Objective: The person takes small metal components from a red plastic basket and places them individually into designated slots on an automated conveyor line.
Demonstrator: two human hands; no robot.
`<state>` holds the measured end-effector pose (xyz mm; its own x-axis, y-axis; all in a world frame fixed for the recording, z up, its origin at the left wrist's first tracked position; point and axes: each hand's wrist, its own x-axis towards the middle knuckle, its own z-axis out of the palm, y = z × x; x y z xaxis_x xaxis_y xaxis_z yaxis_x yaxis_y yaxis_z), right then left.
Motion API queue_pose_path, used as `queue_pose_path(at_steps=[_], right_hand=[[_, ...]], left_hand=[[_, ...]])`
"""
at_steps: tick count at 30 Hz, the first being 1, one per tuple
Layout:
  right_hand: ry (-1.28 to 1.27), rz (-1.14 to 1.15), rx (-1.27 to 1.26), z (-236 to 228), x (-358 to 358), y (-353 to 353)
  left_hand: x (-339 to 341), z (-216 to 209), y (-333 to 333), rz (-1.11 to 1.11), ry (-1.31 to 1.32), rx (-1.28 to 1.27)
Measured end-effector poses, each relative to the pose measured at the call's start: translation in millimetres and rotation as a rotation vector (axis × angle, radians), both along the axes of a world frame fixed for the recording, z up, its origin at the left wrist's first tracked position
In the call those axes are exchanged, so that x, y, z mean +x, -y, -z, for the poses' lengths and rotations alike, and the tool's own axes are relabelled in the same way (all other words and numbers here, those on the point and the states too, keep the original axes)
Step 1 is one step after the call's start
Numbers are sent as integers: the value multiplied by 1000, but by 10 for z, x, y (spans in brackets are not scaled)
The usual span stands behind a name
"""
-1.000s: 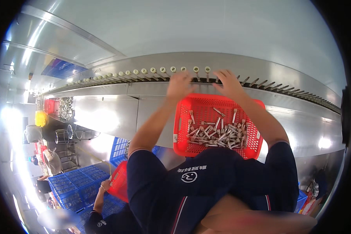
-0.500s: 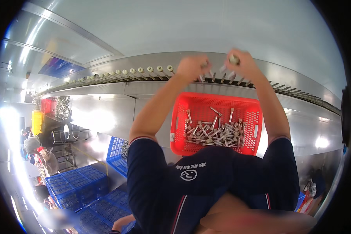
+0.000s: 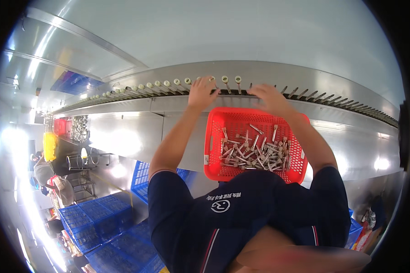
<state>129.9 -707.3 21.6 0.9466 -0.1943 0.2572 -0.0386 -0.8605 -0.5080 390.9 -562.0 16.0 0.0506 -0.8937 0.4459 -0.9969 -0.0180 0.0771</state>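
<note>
A long row of thin metal pins (image 3: 309,95) runs along a steel ledge. On its left part stand metal tube-like pieces with pale round ends; two such pieces, one upright piece (image 3: 225,80) and another upright piece (image 3: 238,81), stand between my hands. My left hand (image 3: 200,94) is at the row, fingers apart, beside a pale-ended piece; whether it touches the piece I cannot tell. Over bare pins to the right, my right hand (image 3: 271,99) has its fingers stretched out and slightly blurred. Below both hands, a red perforated basket (image 3: 209,136) holds many loose metal pieces with brownish ends (image 3: 259,154).
Blue plastic crates (image 3: 95,214) are stacked at the lower left, with another blue crate (image 3: 141,177) near my left elbow. A person (image 3: 54,179) stands farther left by a metal rack (image 3: 82,182). A steel panel (image 3: 123,132) fronts the ledge.
Both hands have come down from above the row and moved apart, no longer holding pieces. Pale-ended pieces now stand on pins between them. The view has shifted slightly.
</note>
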Motion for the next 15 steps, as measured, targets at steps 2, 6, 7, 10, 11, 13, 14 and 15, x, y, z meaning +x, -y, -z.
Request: queue_pose_path(at_steps=[2, 6, 7, 10, 11, 13, 14, 15], right_hand=[[11, 74, 44, -134, 440, 98], [-41, 189, -127, 543, 955, 299], [-42, 198, -132, 518, 995, 326], [-351, 224, -14, 461, 977, 392], [-123, 282, -6, 411, 877, 482], [115, 334, 181, -21, 648, 633], [121, 326, 388, -398, 503, 610], [106, 342, 388, -633, 329, 576]], left_hand=[[253, 58, 247, 88, 40, -19], [168, 250, 612, 16, 6, 499], [182, 302, 648, 26, 7, 495], [137, 372, 730, 74, -26, 518], [28, 213, 776, -11, -142, 522], [-180, -291, 918, -82, -353, 433], [-277, -575, 879, -79, -451, 354], [-379, -800, 814, -65, -466, 361]])
